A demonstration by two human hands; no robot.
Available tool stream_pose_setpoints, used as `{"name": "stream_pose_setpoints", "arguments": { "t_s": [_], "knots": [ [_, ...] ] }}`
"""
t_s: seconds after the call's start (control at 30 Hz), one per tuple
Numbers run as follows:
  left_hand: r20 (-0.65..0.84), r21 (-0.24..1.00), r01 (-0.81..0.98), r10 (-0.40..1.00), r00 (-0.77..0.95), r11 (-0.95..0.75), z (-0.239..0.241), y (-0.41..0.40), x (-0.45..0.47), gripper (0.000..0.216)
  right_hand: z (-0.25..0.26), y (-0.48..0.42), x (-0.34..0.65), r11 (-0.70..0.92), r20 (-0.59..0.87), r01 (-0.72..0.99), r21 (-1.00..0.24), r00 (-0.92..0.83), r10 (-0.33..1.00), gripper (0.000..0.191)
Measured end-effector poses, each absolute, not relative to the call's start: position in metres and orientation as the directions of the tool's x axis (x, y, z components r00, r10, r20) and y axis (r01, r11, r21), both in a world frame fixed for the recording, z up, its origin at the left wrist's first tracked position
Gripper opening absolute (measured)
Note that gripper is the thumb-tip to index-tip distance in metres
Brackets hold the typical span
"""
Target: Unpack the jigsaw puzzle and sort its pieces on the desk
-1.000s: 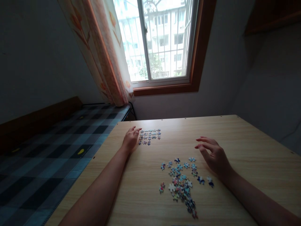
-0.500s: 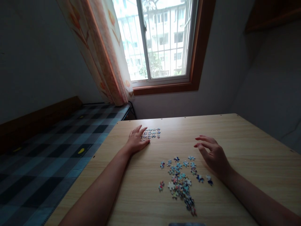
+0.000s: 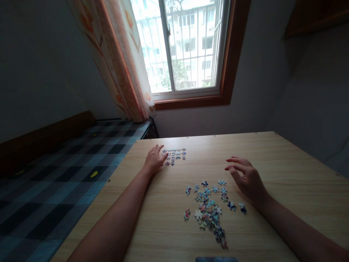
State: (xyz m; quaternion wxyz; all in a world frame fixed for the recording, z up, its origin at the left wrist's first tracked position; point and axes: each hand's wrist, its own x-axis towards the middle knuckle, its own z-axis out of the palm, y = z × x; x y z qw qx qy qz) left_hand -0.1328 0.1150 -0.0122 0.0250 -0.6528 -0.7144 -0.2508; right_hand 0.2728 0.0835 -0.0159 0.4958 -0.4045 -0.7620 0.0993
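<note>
My left hand (image 3: 154,159) lies on the wooden table (image 3: 286,171) with its fingers spread, fingertips touching the left edge of a small grid of laid-out puzzle pieces (image 3: 175,155). It holds nothing. My right hand (image 3: 247,178) rests on the table to the right, fingers loosely curved and apart, empty. Just left of and below it lies a loose heap of several colourful puzzle pieces (image 3: 209,211).
A bed with a dark checked cover (image 3: 62,174) runs along the table's left side. A window (image 3: 188,47) with a patterned curtain (image 3: 120,62) is behind the table. A dark object (image 3: 216,259) peeks in at the bottom edge.
My left hand slid right over the laid-out pieces, then drew back to their left edge. My right hand stayed still.
</note>
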Motion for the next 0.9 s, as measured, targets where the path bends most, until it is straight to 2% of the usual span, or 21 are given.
{"name": "stream_pose_setpoints", "arguments": {
  "t_s": [0.2, 0.5, 0.73, 0.9],
  "knots": [
    [0.321, 0.274, 0.958, 0.931, -0.176, 0.086, -0.011, 0.114, -0.127, 0.065, -0.016, 0.083, 0.273, 0.656, 0.679, 0.521, -0.546, -0.184, 0.711, 0.027],
    [0.292, 0.312, 0.946, 0.939, -0.184, 0.089, -0.011, 0.116, -0.132, 0.071, -0.015, 0.083, 0.273, 0.659, 0.684, 0.519, -0.544, -0.181, 0.707, 0.028],
    [0.343, 0.403, 0.914, 0.92, -0.192, 0.041, -0.013, 0.12, -0.139, 0.057, -0.014, 0.083, 0.273, 0.649, 0.676, 0.522, -0.554, -0.173, 0.716, 0.027],
    [0.307, 0.347, 0.935, 0.933, -0.188, 0.074, -0.014, 0.121, -0.134, 0.059, -0.013, 0.084, 0.273, 0.647, 0.674, 0.521, -0.557, -0.172, 0.718, 0.028]
  ]
}}
